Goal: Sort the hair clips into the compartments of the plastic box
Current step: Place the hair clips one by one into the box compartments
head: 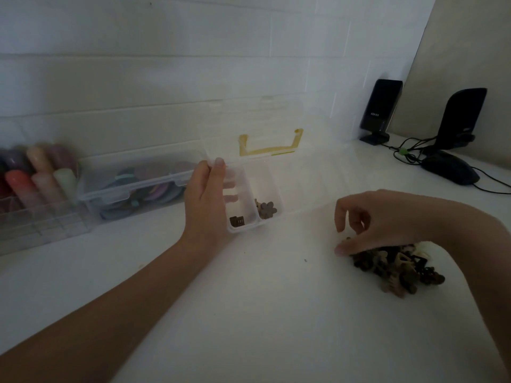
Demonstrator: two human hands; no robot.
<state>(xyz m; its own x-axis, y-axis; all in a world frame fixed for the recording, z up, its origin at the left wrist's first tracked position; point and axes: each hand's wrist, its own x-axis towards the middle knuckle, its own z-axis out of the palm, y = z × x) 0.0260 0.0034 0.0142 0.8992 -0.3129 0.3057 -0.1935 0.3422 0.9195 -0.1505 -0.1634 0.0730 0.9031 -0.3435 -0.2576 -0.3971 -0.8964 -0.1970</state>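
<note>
A clear plastic box (pixel 301 189) with compartments lies open on the white table, its lid with a yellow handle (pixel 269 146) raised at the back. My left hand (pixel 206 194) grips the box's left end, thumb on the rim. One dark square clip (pixel 237 221) lies in the leftmost compartment, and flower-shaped brown clips (pixel 266 208) lie in the one beside it. My right hand (pixel 378 219) hovers with fingers curled downward over the left edge of a pile of brown, beige and black hair clips (pixel 398 268). Whether it pinches a clip is hidden.
A closed clear box (pixel 132 186) with coloured round items stands at the left, beside an open organiser (pixel 36 178) with pastel pieces. Two black speakers (pixel 380 110) and a black mouse (pixel 449 168) with cables sit at the back right.
</note>
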